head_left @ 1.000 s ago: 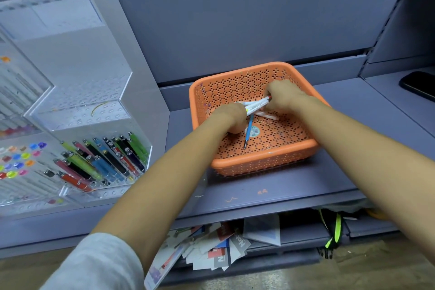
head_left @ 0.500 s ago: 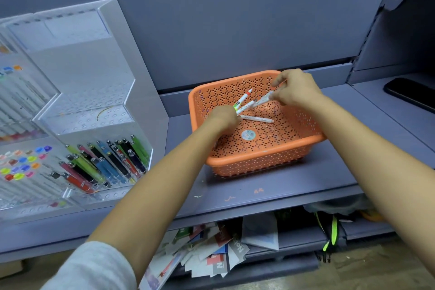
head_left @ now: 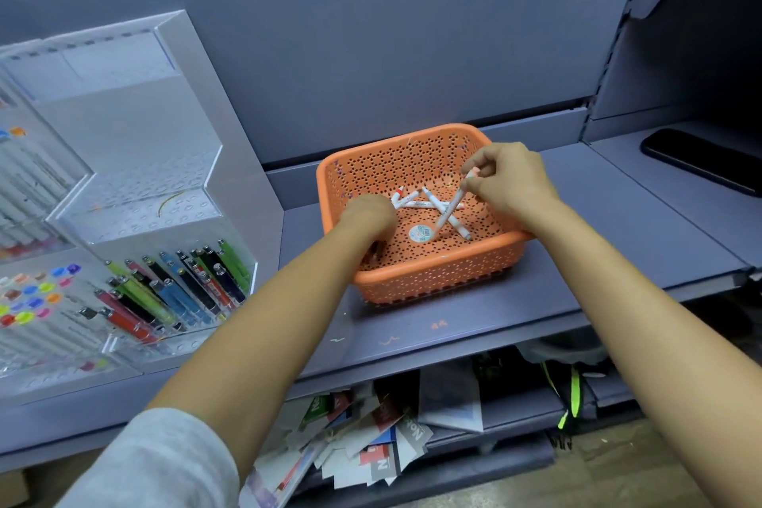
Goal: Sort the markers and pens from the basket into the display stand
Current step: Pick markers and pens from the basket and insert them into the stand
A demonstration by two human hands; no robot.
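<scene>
An orange perforated basket point(head_left: 441, 266) stands on the grey shelf, mid-frame. My left hand point(head_left: 369, 214) is a fist inside its left side, and a white marker with a red tip point(head_left: 399, 196) sticks out of it. My right hand point(head_left: 511, 177) pinches the upper end of a slanted white marker point(head_left: 446, 214) whose lower tip rests on the basket floor. Two more white markers point(head_left: 429, 205) lie crossed beneath it. The clear acrylic display stand point(head_left: 185, 95) is at the left, with several coloured pens point(head_left: 181, 285) in its lower tier.
A black phone point(head_left: 701, 161) lies on the adjoining shelf at the right. The grey shelf point(head_left: 453, 326) runs in front of the basket. Below it are a pile of loose papers point(head_left: 371, 445) and a dark item with a neon-green strap point(head_left: 573, 392).
My right hand has come down from above the basket's back rim, lowering its marker until the tip rests on the floor. The left fist has stayed at the basket's left side.
</scene>
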